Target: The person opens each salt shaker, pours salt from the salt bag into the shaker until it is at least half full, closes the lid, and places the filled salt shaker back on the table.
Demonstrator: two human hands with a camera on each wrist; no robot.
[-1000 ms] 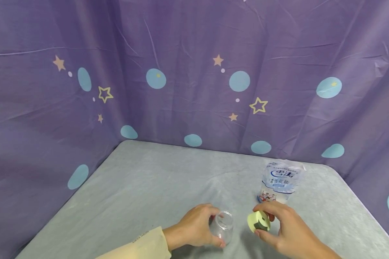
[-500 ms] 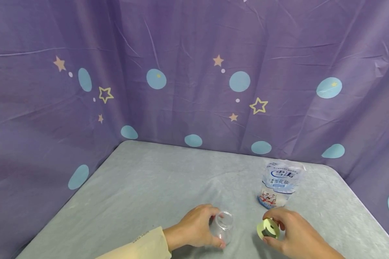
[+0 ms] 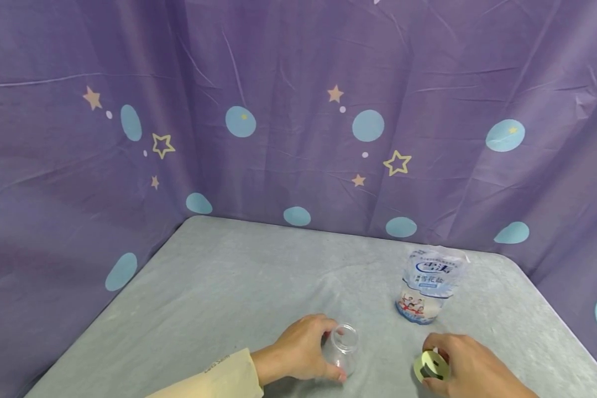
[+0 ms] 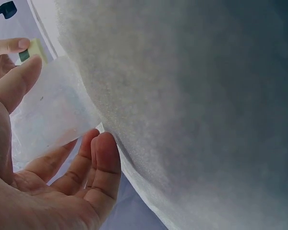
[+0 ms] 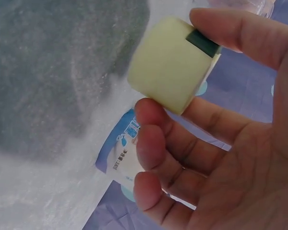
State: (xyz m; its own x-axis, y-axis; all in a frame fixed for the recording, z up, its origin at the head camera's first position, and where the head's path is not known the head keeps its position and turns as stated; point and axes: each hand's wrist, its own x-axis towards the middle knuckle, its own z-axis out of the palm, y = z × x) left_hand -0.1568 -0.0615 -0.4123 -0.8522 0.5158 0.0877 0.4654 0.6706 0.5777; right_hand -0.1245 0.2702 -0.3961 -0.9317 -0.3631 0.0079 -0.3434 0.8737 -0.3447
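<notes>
My left hand [image 3: 300,348] holds a small clear jar [image 3: 345,356] upright on the table, thumb and fingers curled round its side; its mouth is uncovered. In the left wrist view the jar [image 4: 53,105] looks see-through and hazy. To the right, my right hand [image 3: 470,365] pinches a pale yellow-green lid [image 3: 431,369] between thumb and fingers. A dark green flap shows on the lid [image 5: 165,62] in the right wrist view. The lid is apart from the jar and low over the table.
A white and blue salt pouch [image 3: 430,284] stands upright behind my right hand. The table [image 3: 229,276] wears a pale grey-green cloth. A purple curtain [image 3: 298,99] with stars and blue spots hangs behind and at the sides.
My right hand has moved right and toward me with the lid, away from the jar, uncovering the pouch's lower part. The left hand and jar have stayed put.
</notes>
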